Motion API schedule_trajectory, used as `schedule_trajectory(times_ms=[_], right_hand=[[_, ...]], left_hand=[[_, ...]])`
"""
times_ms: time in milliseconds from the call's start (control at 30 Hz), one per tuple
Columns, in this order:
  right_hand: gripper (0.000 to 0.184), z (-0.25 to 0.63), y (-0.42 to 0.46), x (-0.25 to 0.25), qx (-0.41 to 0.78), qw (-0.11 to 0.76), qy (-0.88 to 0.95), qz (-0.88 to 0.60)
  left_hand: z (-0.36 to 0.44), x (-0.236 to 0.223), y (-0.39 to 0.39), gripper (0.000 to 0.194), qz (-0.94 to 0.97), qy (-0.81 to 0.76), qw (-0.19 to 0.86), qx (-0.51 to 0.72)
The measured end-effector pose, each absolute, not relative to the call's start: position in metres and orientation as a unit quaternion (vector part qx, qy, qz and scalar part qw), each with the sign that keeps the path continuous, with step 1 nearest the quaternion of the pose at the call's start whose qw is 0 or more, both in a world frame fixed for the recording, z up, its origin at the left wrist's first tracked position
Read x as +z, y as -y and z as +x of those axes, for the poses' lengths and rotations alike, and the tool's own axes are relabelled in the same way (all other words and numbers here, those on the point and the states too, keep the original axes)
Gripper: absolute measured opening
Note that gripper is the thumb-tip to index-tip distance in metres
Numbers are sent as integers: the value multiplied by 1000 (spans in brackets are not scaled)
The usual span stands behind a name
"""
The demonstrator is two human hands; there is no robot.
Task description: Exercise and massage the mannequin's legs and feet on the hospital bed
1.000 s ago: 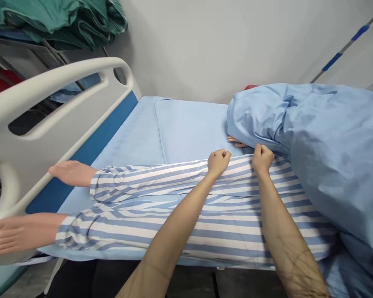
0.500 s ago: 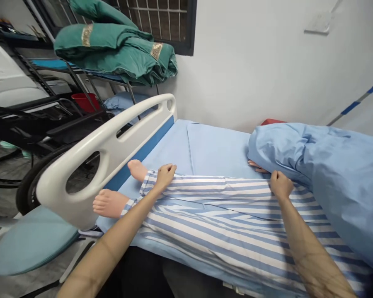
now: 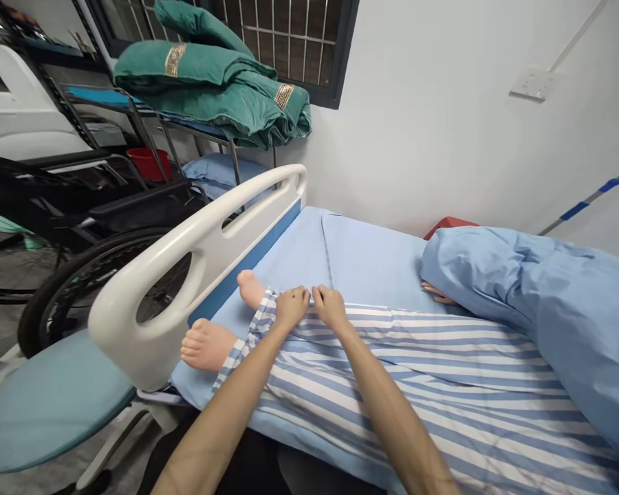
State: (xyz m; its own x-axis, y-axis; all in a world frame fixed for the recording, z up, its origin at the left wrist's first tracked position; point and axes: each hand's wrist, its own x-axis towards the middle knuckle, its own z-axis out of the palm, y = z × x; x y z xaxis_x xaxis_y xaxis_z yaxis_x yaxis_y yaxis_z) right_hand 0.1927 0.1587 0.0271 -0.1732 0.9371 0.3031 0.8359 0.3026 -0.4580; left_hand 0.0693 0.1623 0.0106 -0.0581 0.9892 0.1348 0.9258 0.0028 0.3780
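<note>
Left hand, right hand — both curled shut — pinching striped cotton trousers.

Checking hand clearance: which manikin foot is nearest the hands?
The farther foot, just beside the left hand at the striped trouser cuff. The other foot lies nearer the camera and further off.

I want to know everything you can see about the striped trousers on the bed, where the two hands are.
The striped trousers are soft, cotton-like cloth with blue and white stripes along the legs. They lie on a blue bedsheet, covering a figure whose bare feet stick out of the cuffs. The left hand and right hand grip the cloth near the cuffs. A bunched blue cover lies against their upper end.
</note>
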Motion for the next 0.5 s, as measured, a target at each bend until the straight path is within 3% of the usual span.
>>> schedule_trajectory(times_ms=[167, 267, 500], right_hand=[[41, 182, -178, 7, 252, 402, 674, -567], [42, 201, -188, 20, 343, 431, 623, -555], [42, 266, -180, 27, 187, 432, 654, -592]], left_hand=[[86, 23, -177, 37, 608, -740, 166, 236], [109, 23, -183, 38, 601, -705, 227, 300], [138, 23, -182, 31, 574, -712, 241, 325]])
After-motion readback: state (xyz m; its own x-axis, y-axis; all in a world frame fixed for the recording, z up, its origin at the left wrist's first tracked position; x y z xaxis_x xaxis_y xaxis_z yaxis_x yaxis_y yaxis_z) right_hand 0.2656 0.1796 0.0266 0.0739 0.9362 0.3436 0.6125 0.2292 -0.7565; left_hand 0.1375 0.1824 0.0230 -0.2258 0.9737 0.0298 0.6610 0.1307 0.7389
